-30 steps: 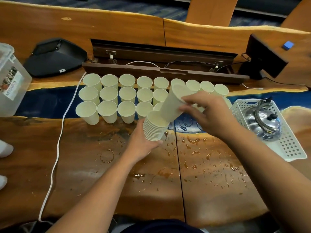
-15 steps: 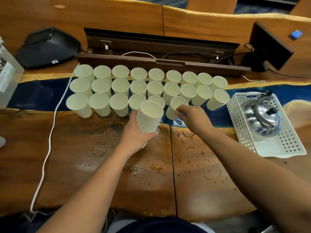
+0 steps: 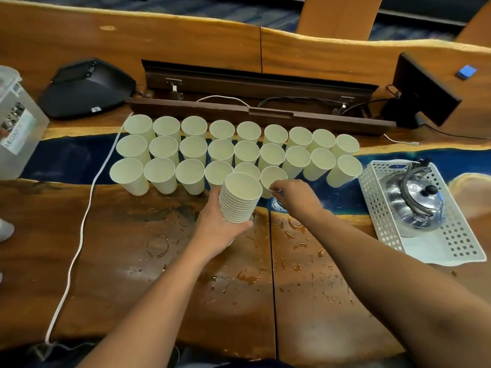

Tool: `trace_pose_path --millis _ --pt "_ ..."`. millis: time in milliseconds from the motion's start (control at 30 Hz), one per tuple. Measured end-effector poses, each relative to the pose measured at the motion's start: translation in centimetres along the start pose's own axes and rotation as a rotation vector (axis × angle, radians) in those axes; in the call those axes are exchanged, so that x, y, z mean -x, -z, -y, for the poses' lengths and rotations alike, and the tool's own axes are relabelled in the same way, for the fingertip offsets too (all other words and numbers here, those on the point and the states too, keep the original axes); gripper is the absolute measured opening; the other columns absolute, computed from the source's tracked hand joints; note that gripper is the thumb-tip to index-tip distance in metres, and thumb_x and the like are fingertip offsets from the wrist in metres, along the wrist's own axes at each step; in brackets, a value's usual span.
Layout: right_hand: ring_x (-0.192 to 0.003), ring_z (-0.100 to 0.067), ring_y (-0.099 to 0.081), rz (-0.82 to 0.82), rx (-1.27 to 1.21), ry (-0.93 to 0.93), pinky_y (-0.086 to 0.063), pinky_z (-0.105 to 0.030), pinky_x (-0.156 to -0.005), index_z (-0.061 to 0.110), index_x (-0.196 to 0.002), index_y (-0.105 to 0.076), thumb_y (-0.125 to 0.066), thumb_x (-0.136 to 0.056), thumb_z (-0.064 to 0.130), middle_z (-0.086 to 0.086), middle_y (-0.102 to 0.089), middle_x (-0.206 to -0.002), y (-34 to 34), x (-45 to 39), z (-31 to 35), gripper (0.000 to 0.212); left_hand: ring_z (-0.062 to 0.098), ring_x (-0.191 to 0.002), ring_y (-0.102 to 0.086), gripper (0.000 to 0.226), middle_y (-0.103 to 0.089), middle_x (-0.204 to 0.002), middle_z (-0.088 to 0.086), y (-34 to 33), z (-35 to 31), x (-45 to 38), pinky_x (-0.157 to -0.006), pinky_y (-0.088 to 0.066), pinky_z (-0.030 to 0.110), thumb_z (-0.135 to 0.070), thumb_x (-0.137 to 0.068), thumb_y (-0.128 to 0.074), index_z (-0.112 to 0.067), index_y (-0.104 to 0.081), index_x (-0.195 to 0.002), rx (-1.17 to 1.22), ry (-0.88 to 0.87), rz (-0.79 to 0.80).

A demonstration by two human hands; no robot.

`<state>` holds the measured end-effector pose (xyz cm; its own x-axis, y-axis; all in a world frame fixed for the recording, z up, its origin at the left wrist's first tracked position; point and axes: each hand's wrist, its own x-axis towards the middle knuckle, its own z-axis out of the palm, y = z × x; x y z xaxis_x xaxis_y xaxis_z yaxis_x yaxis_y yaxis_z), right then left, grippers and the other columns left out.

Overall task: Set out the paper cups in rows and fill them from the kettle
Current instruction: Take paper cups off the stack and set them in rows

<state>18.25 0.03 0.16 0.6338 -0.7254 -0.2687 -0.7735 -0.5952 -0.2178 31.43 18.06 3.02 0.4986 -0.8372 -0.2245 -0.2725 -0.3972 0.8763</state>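
Pale paper cups stand in three rows (image 3: 220, 150) on the wooden table (image 3: 132, 261). My left hand (image 3: 220, 229) grips a nested stack of cups (image 3: 239, 200) just in front of the rows. My right hand (image 3: 295, 197) pinches the near rim of a single cup (image 3: 272, 176) standing in the front row, right of the stack. A steel kettle (image 3: 414, 200) sits in a white perforated basket (image 3: 451, 245) at the right.
Water drops and rings wet the table in front of the cups. A white cable (image 3: 79, 229) runs down the left side. A clear plastic box (image 3: 18, 123), a black device (image 3: 87, 88) and a small black monitor (image 3: 422, 91) stand around an open cable tray (image 3: 260, 112).
My right hand pulled one cup off the stack, lowered it and set it upright in the front row. My left hand kept the stack in about the same place.
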Motion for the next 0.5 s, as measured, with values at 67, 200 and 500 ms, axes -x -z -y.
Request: trace_pose_path --millis 67,200,500 --pt "-0.112 -0.027 -0.063 0.002 0.003 -0.006 -0.05 -0.04 -0.102 0.027 -0.128 -0.064 -0.061 -0.097 0.018 -0.003 -0.064 -0.13 0.0 -0.2 0.1 0.033 0.008 -0.114 -0.048 0.093 -0.047 -0.124 -0.017 0.0 0.0 0.0 -0.09 -0.041 0.025 -0.028 -0.069 -0.089 -0.029 -0.031 -0.141 0.0 0.003 0.004" --pt "-0.115 -0.025 -0.062 -0.031 0.022 0.001 -0.051 -0.04 -0.1 0.03 -0.13 -0.063 -0.066 -0.094 0.024 -0.002 -0.062 -0.133 0.3 -0.4 0.1 0.037 0.008 -0.113 -0.048 0.095 -0.047 -0.123 -0.019 0.0 -0.1 -0.2 -0.091 -0.042 0.026 -0.028 -0.068 -0.09 -0.033 -0.03 -0.141 0.009 0.002 -0.001" --pt "-0.116 -0.018 -0.059 -0.229 -0.173 0.025 -0.051 -0.039 -0.1 0.031 -0.128 -0.063 -0.065 -0.092 0.041 0.004 -0.063 -0.131 3.1 1.5 1.5 0.037 0.006 -0.115 -0.044 0.097 -0.043 -0.122 -0.02 -0.1 -0.3 -0.4 -0.1 -0.046 0.036 -0.03 -0.068 -0.09 -0.035 -0.027 -0.141 -0.009 -0.007 0.022"
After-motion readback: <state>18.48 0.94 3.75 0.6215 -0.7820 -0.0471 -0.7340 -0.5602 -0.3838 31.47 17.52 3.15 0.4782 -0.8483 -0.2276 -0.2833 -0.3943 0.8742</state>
